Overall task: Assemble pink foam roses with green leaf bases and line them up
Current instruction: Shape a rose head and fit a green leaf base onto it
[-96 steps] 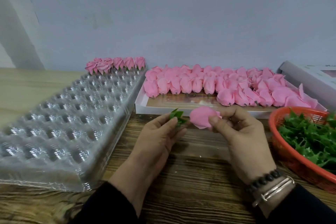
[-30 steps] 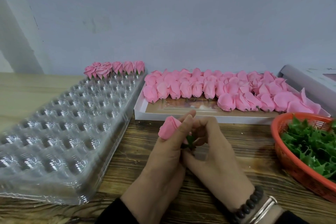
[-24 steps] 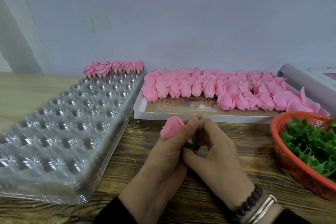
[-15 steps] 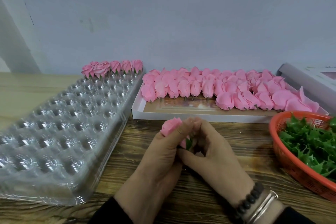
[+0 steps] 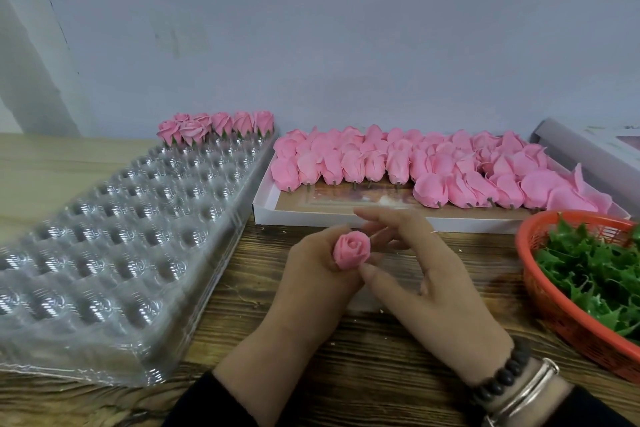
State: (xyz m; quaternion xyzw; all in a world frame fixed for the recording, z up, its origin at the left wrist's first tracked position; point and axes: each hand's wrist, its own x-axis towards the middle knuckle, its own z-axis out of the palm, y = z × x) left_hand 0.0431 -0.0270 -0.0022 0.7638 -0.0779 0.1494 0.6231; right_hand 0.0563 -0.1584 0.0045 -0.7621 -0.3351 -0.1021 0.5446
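Six finished roses lined along far edge of clear tray; most cells unfilled. Left hand fingers clamped round rose; right hand fingers spread apart beside it. Many bare buds remain right, leaf bases in basket.

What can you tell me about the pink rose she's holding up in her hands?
The pink rose is a small bud of soft, foam-like petals wrapped in a spiral, its open face turned up toward the camera. The left hand grips it from below, above the wooden table. The right hand touches its side with a thumb, fingers spread. Its base is hidden.
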